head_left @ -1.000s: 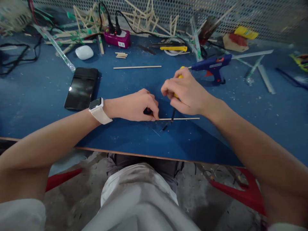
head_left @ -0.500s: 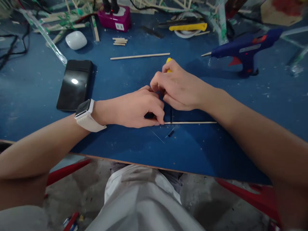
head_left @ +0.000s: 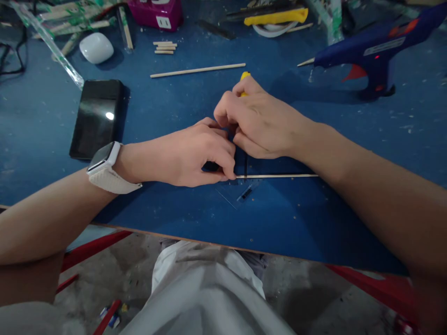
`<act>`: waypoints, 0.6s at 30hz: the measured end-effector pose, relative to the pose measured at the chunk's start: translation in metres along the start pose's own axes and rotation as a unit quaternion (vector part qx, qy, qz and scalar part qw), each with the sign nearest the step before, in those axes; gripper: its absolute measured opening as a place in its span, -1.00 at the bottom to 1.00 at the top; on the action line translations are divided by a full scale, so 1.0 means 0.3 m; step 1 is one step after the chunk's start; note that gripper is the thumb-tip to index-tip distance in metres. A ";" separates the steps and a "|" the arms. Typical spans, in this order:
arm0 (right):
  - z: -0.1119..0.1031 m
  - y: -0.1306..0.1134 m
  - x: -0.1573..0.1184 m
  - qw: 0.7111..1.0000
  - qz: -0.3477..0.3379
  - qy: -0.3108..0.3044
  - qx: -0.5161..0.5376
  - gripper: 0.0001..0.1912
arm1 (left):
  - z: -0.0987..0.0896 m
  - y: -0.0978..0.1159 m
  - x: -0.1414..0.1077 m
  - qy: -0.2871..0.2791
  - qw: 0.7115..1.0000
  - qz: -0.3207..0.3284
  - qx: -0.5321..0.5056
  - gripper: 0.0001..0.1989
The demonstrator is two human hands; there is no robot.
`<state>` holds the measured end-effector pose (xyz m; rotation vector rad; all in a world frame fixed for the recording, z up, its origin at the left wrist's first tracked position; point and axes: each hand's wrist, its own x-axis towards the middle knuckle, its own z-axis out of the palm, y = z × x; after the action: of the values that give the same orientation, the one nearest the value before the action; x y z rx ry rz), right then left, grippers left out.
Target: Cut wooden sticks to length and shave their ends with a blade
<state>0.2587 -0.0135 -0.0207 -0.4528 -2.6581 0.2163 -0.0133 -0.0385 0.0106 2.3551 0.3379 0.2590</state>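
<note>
Head view, items as I read them from my remote seat.

Item: left hand, thumb and fingertips pinching the thin stick flat on the blue tabletop. A dark object shows beneath its curled fingers; kind unclear.

Item: right hand, fingers curled round a yellow-handled tool, its dark blade reaching down to the stick just beside the left fingertips. I judge this a cutting or scoring contact, with little margin for those fingertips.

Item: thin stick, running from the left pinch, past the blade, towards the right forearm.

Item: spare stick, beyond both hands; short pieces farther beyond.

Item, possible containers: white rounded case, beyond the left wrist, contents unseen; white round piece, beyond the right hand, partly under a yellow cutter, dish or ring, I cannot tell.
</note>
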 end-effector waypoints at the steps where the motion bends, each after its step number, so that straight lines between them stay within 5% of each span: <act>1: -0.001 0.000 -0.001 1.000 -0.001 0.001 -0.006 -0.60 | 0.000 0.000 0.002 0.000 1.000 0.003 -0.001 -0.78; 18: 0.004 0.026 -0.003 1.000 -0.010 0.028 -0.006 -0.69 | 0.002 0.001 0.022 -0.003 1.000 0.016 0.005 -0.70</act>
<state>0.2612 -0.0067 -0.0240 -0.4287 -2.6099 0.1802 -0.0067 -0.0370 0.0111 2.3713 0.2999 0.2661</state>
